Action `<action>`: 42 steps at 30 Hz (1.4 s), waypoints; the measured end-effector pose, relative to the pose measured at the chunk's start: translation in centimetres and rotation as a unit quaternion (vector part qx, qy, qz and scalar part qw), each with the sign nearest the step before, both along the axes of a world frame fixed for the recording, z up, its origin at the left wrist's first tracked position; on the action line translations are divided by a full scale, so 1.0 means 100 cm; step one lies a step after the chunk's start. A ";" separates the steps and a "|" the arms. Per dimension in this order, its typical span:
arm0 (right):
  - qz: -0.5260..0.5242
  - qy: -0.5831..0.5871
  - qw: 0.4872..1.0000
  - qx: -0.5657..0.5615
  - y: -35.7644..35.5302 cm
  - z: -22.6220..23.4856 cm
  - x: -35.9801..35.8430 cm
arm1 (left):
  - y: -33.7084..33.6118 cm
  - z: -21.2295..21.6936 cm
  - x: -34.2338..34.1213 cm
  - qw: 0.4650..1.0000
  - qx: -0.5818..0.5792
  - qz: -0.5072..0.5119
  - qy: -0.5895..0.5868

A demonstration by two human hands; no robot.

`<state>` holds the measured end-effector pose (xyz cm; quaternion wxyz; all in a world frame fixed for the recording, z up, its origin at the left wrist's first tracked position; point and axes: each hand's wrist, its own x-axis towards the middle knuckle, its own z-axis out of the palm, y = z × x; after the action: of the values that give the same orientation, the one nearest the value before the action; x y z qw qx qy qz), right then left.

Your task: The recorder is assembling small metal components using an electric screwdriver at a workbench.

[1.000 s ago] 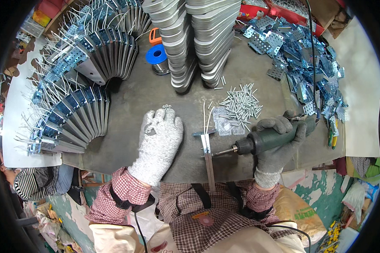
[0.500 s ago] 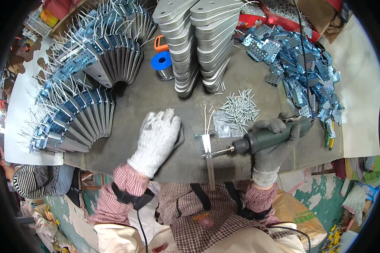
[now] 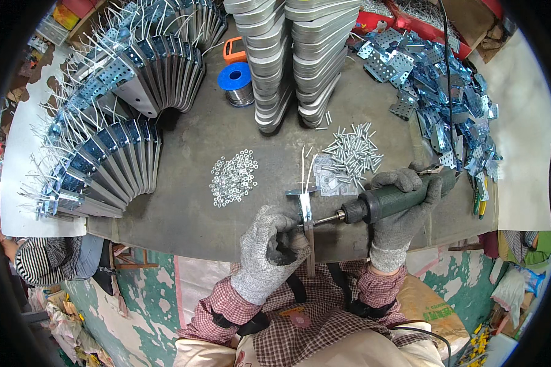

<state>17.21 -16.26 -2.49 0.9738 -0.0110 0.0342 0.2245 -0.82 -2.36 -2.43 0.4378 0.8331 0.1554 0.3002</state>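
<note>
My right hand [image 3: 398, 229], in a grey glove, is wrapped around a dark green electric screwdriver [image 3: 382, 205]. Its bit points left and reaches the side of a flat metal plate [image 3: 310, 244] standing edge-on near the table's front edge. A blue-tinted bracket [image 3: 301, 192] and two white wires [image 3: 304, 168] are at the plate's far end. On the plate's left side, my gloved left hand [image 3: 269, 248] has its fingers curled together against it; whatever they pinch is hidden. A pile of small nuts [image 3: 234, 178] lies beyond that hand. Screws [image 3: 354, 154] are heaped on a clear plastic piece [image 3: 332, 177].
Finished-looking plates with wires [image 3: 125, 159] stand in curved rows at left. Tall stacks of bare plates [image 3: 324, 55] rise at the back, beside a blue solder spool [image 3: 235, 79]. Perforated brackets [image 3: 441, 92] are piled at right, near a hanging black cable [image 3: 449, 73] and pliers [image 3: 483, 199].
My left hand has moved from over the nuts, toward me and right, to the plate's left side, uncovering the nut pile. My right hand keeps the screwdriver at the plate.
</note>
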 end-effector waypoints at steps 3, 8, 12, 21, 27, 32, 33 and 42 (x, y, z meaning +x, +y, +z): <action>0.013 0.003 1.000 0.007 0.000 0.001 -0.001 | 0.000 -0.002 0.003 0.999 0.049 0.003 -0.006; 0.015 0.001 1.000 0.013 0.000 0.000 -0.001 | -0.002 -0.001 0.001 0.999 0.029 -0.014 -0.028; 0.014 0.000 1.000 0.012 -0.001 -0.002 0.000 | -0.001 0.000 0.001 0.999 0.009 -0.025 -0.018; 0.008 -0.003 1.000 -0.010 -0.001 -0.001 0.001 | 0.012 0.045 -0.008 0.941 0.290 -0.071 0.161; 0.023 -0.023 0.998 0.058 0.003 0.002 -0.005 | 0.017 0.037 0.000 0.988 -0.030 -0.127 0.080; 0.023 -0.002 0.999 0.046 -0.001 -0.005 -0.002 | 0.010 0.044 0.003 0.988 -0.001 -0.114 0.106; 0.021 0.007 0.999 0.046 0.000 -0.005 -0.003 | 0.011 0.043 0.003 0.989 0.001 -0.116 0.090; -0.079 -0.022 0.980 -0.179 0.003 -0.001 -0.001 | 0.017 0.030 -0.005 0.990 0.070 -0.038 0.116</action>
<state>17.12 -15.94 -2.59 0.9714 -0.1872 0.0531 0.1365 -1.29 -0.62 0.60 0.3690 0.8959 0.1519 0.1952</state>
